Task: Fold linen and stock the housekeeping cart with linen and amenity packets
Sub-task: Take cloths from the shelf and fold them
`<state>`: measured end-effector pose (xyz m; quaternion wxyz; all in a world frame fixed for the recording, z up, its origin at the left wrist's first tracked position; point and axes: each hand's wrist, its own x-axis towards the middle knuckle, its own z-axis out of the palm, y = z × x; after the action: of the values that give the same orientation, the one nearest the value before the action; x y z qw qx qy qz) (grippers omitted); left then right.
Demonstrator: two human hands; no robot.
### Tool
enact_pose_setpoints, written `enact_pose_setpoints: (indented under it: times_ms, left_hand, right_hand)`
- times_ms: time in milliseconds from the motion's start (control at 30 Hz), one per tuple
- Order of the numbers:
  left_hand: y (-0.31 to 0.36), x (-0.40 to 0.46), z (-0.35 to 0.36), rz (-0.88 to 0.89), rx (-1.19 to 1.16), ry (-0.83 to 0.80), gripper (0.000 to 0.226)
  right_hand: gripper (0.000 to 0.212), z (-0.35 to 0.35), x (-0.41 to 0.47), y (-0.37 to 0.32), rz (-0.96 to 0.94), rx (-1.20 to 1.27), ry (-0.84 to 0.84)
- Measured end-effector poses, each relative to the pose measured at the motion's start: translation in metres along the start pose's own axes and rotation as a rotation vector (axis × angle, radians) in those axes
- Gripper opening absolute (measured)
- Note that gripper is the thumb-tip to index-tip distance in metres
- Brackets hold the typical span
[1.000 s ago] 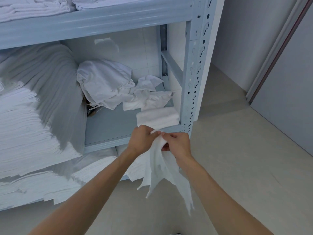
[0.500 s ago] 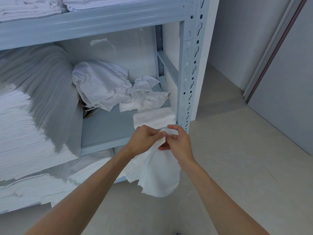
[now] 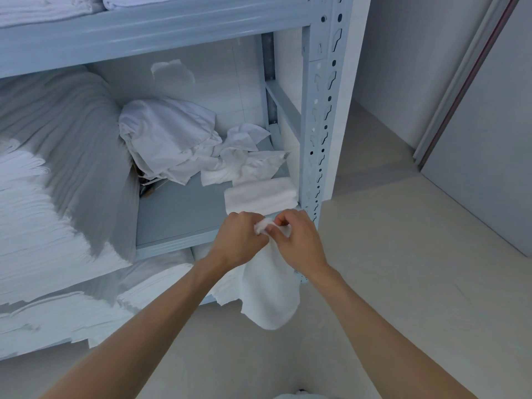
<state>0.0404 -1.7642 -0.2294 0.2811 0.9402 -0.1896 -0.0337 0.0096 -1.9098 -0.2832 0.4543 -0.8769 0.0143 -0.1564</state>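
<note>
Both hands pinched one small white cloth (image 3: 269,295) by its top edge, left hand (image 3: 240,240) and right hand (image 3: 296,240) touching, so it hung doubled below them, likely mid-fold. Folded towel (image 3: 260,195) sat just beyond, on the shelf (image 3: 178,214).

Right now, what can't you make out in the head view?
- Top edge of the small white cloth: covered by the left hand and right hand in their grip.
- Dark object on the shelf: mostly hidden behind the crumpled linen.
- Housekeeping cart and amenity packets: not in frame.
- Linen stacks: cut off by the left edge.
</note>
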Motion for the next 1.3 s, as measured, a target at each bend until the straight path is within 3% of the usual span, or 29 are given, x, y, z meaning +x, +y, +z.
enact_pose_setpoints:
  times_ms: [100, 167, 267, 333, 433, 567, 667, 800, 1000, 1067, 1200, 1267, 1300]
  left_hand:
    - [-0.003, 0.001, -0.005, 0.007, -0.045, 0.026, 0.013]
    - [-0.005, 0.001, -0.011, 0.010, -0.066, 0.015, 0.021]
    - [-0.015, 0.003, -0.021, -0.036, -0.101, 0.073, 0.028]
    - [-0.023, 0.005, -0.027, -0.065, -0.126, 0.102, 0.028]
    - [-0.032, 0.004, -0.032, -0.081, -0.117, 0.094, 0.027]
    - [-0.041, 0.003, -0.035, -0.103, -0.070, 0.129, 0.023]
    - [-0.050, 0.002, -0.044, -0.189, -0.083, 0.188, 0.021]
    - [-0.048, 0.000, -0.041, -0.196, -0.112, 0.205, 0.023]
    - [-0.028, 0.007, -0.030, -0.107, -0.179, 0.233, 0.024]
    - [-0.020, 0.009, -0.031, -0.069, -0.206, 0.209, 0.024]
    - [-0.005, 0.009, -0.026, 0.017, -0.329, 0.121, 0.028]
    - [-0.001, 0.007, -0.024, 0.039, -0.386, 0.089, 0.030]
    - [-0.001, 0.006, -0.024, 0.040, -0.426, 0.078, 0.030]
  right_hand:
    - [0.028, -0.002, -0.005, 0.004, -0.005, -0.025, -0.038]
    - [0.040, -0.007, -0.008, 0.015, -0.007, -0.101, -0.152]
    - [0.051, -0.020, -0.011, 0.040, 0.038, -0.390, -0.426]
    - [0.046, -0.029, -0.012, 0.056, 0.093, -0.554, -0.501]
    - [0.036, -0.040, -0.006, 0.066, 0.043, -0.648, -0.407]
    - [0.039, -0.052, 0.004, 0.057, -0.113, -0.800, -0.189]
    - [0.035, -0.063, 0.000, 0.051, -0.246, -0.773, 0.121]
    - [0.031, -0.066, -0.001, 0.045, -0.185, -0.803, 0.214]
    - [0.016, -0.072, 0.000, 0.036, 0.083, -0.840, 0.176]
    - [0.018, -0.070, -0.002, 0.034, 0.001, -0.747, 0.173]
    - [0.069, -0.053, -0.003, 0.009, -0.189, -0.361, -0.126]
    - [0.066, -0.039, 0.000, 0.000, -0.194, -0.298, -0.230]
    - [0.050, -0.035, 0.002, -0.004, -0.191, -0.263, -0.236]
